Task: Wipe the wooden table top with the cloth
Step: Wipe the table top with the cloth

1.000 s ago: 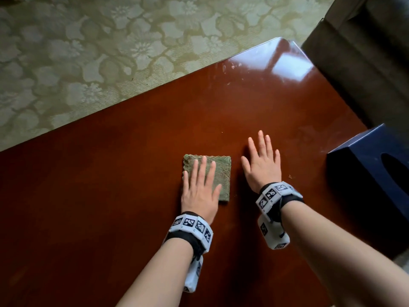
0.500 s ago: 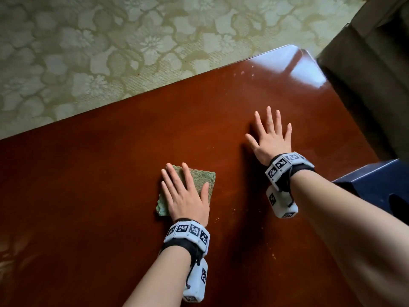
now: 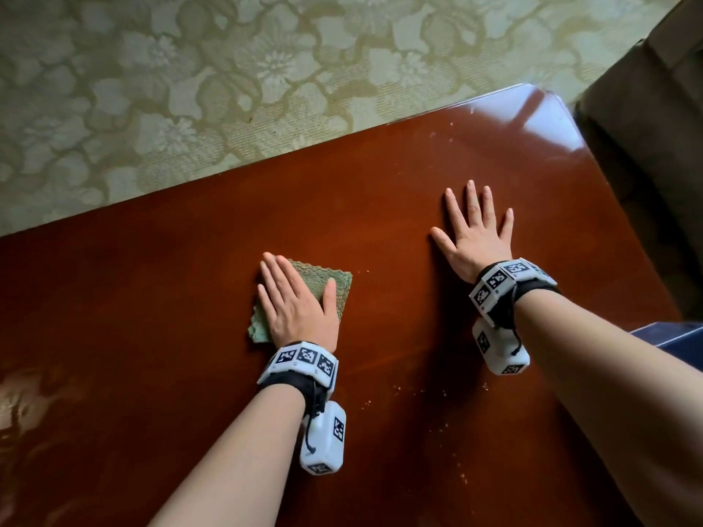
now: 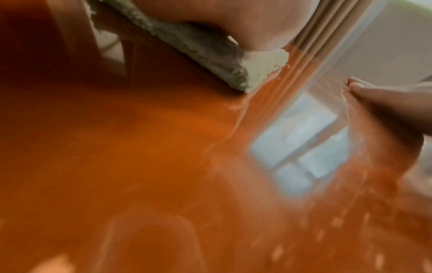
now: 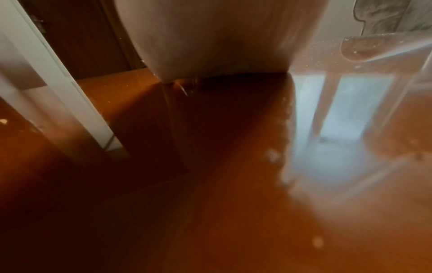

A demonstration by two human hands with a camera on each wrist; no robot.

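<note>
A folded green cloth (image 3: 336, 285) lies on the glossy red-brown wooden table top (image 3: 190, 298). My left hand (image 3: 295, 300) presses flat on it with straight fingers and covers most of it. In the left wrist view the cloth (image 4: 261, 73) shows as a pale fuzzy edge under my palm. My right hand (image 3: 473, 232) rests flat on the bare wood to the right of the cloth, fingers spread, holding nothing. The right wrist view shows only my palm (image 5: 210, 37) on the wood. Small crumbs (image 3: 422, 391) dot the table between my forearms.
A dark blue box (image 3: 677, 338) sits at the table's right edge, partly behind my right forearm. A dark brown sofa (image 3: 654, 108) stands off the far right corner. A pale green floral carpet (image 3: 190, 89) lies beyond the far edge.
My left hand has slid the cloth to the left and turned it slightly. My right hand has moved forward and right, away from the cloth. The blue box has dropped mostly out of view.
</note>
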